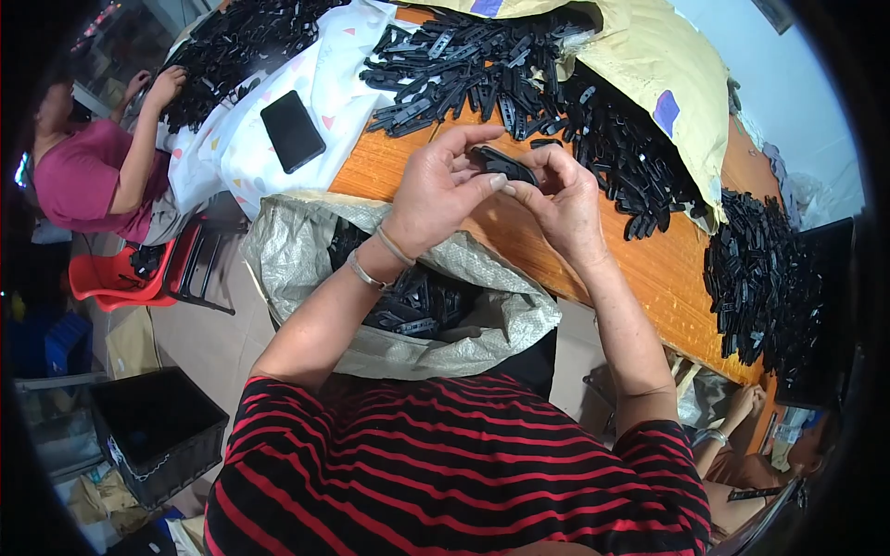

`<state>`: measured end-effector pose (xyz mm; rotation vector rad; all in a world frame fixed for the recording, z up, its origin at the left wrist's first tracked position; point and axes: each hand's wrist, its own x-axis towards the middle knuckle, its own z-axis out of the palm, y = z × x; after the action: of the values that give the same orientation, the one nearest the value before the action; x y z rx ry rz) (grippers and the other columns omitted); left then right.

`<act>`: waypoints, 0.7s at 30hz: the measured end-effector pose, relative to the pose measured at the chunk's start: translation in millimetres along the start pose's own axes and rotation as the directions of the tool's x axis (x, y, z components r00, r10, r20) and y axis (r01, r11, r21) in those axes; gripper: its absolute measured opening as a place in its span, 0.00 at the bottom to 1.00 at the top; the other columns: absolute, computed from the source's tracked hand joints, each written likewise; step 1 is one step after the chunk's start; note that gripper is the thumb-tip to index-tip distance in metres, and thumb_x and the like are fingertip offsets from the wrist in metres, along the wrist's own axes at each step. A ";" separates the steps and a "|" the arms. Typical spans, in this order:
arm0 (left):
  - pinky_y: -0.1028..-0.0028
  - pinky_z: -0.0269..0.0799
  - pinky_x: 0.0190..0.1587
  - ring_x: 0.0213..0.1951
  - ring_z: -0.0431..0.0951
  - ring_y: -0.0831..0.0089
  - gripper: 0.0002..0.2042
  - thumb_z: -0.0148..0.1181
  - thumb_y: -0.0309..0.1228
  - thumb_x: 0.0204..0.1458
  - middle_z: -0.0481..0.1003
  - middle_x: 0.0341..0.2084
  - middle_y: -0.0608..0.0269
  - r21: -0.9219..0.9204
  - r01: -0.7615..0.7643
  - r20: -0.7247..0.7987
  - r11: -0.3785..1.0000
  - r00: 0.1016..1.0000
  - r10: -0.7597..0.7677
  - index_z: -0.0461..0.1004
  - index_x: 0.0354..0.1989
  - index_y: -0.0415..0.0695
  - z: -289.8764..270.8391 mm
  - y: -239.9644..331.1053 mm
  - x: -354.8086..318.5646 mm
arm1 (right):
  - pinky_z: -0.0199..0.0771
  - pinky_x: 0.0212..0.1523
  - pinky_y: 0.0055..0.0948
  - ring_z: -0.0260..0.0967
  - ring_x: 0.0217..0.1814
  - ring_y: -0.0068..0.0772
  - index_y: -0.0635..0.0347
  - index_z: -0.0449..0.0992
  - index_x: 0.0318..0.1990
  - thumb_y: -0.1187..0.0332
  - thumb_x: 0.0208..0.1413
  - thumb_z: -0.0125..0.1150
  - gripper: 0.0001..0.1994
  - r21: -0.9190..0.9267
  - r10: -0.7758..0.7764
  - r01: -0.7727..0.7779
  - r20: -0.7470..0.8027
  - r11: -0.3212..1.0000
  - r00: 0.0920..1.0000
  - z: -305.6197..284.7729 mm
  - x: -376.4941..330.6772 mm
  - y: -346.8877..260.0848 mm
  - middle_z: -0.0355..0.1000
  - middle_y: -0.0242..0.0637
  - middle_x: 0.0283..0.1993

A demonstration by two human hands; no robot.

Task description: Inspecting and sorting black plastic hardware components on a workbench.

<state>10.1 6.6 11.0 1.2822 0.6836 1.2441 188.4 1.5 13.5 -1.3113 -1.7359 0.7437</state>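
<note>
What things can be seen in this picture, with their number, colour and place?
black plastic part: one, black, held between both hands above the table
pile of black parts: very many, black, on the table beyond the hands
second pile: many, black, at the table's right end
table: one, orange-brown wood
woven sack: one, grey-white, open below the hands, black parts inside
phone: one, black, on a white patterned cloth
yellow cloth: one, under the far pile
red chair: one, at left
black crate: one, on the floor, lower left
co-worker: one, pink top, at left
left hand: fingers on the part
right hand: fingers on the part
</note>
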 end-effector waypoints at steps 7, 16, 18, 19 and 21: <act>0.82 0.74 0.44 0.41 0.76 0.80 0.15 0.60 0.17 0.51 0.75 0.39 0.60 -0.018 0.162 0.071 0.987 0.984 -0.160 0.69 0.48 0.33 -9.6 2.3 -10.5 | 0.68 0.29 0.16 0.62 0.29 0.12 0.62 0.74 0.34 0.74 0.42 0.75 0.14 0.089 0.001 -0.005 0.048 0.996 0.999 0.8 -11.4 -8.0 0.67 0.23 0.27; 0.80 0.70 0.34 0.30 0.73 0.83 0.12 0.67 0.21 0.44 0.75 0.33 0.66 0.620 0.003 0.379 0.784 0.874 -0.303 0.77 0.39 0.39 -67.9 51.5 -58.7 | 0.69 0.33 0.21 0.67 0.31 0.16 0.63 0.77 0.36 0.68 0.52 0.68 0.09 0.006 0.069 -0.076 0.343 0.997 0.937 -24.9 -3.6 18.9 0.73 0.29 0.31; 0.79 0.69 0.33 0.30 0.73 0.80 0.12 0.67 0.21 0.44 0.75 0.29 0.66 0.650 -0.018 0.307 0.760 0.921 -0.241 0.77 0.38 0.41 -71.4 54.6 -51.8 | 0.74 0.33 0.30 0.74 0.31 0.34 0.62 0.77 0.37 0.71 0.51 0.64 0.08 -0.433 -0.170 0.183 0.069 0.883 0.983 -36.5 15.4 52.9 0.74 0.41 0.33; 0.78 0.70 0.32 0.29 0.73 0.78 0.10 0.66 0.22 0.46 0.76 0.30 0.65 0.649 0.115 0.152 0.752 0.949 -0.277 0.77 0.38 0.40 -69.9 56.5 -44.1 | 0.75 0.35 0.35 0.74 0.32 0.44 0.60 0.78 0.38 0.71 0.49 0.64 0.09 -0.543 -0.176 0.147 -0.002 0.827 0.984 -35.5 22.3 53.2 0.73 0.44 0.36; 0.74 0.72 0.32 0.29 0.77 0.73 0.08 0.62 0.25 0.49 0.77 0.31 0.59 0.703 -0.008 0.024 0.711 1.000 -0.013 0.76 0.38 0.39 -81.4 28.7 -17.9 | 0.73 0.42 0.39 0.71 0.43 0.47 0.58 0.77 0.41 0.72 0.47 0.64 0.12 -0.674 -0.274 0.211 0.014 0.708 0.962 -33.6 36.5 63.0 0.71 0.42 0.39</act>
<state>-77.8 11.3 15.0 1.9161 1.2164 0.9739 243.1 53.7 -13.1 -1.4890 -2.1474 -0.1389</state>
